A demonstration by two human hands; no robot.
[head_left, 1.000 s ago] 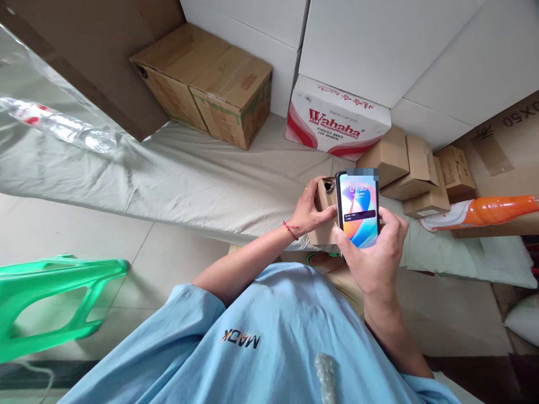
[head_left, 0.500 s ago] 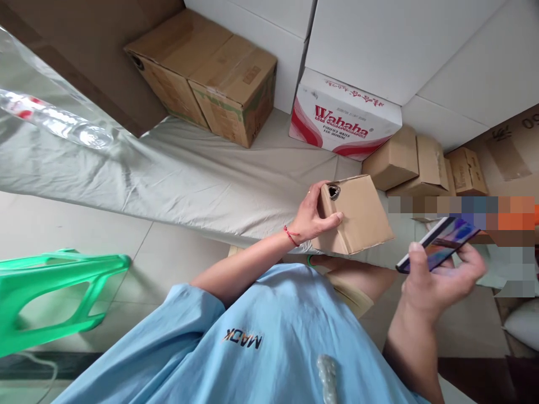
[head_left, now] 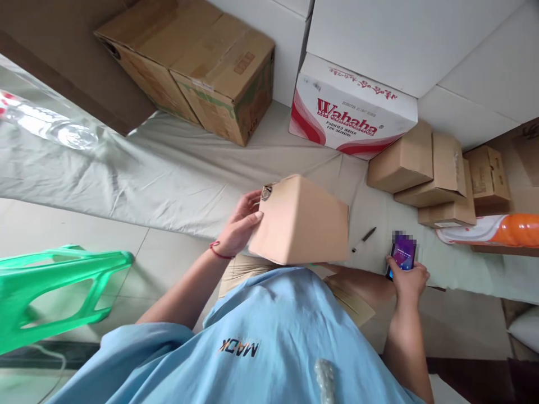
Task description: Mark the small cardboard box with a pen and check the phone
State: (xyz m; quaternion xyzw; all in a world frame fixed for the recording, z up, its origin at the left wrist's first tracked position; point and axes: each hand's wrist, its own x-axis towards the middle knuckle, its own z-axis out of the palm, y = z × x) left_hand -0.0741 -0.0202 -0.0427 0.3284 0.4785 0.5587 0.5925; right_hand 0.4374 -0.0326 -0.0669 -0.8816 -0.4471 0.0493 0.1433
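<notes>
My left hand (head_left: 240, 227) grips the left end of a small brown cardboard box (head_left: 301, 221), held up in front of my chest above the sheet-covered surface (head_left: 168, 174). My right hand (head_left: 406, 278) is closed around a phone (head_left: 402, 255) with a lit purple screen, low at the right, against the edge of the sheet. A black pen (head_left: 363, 239) lies on the sheet between the box and the phone.
A red-and-white Wahaha carton (head_left: 351, 115) and a large brown carton (head_left: 197, 62) stand at the back. Several small brown boxes (head_left: 433, 171) are stacked at the right beside an orange-and-white package (head_left: 492, 233). A green plastic stool (head_left: 54, 292) lies on the tiled floor at left.
My right hand carried the phone from in front of the box down and to the right, to the sheet's edge. My left hand brought the box closer and to the left.
</notes>
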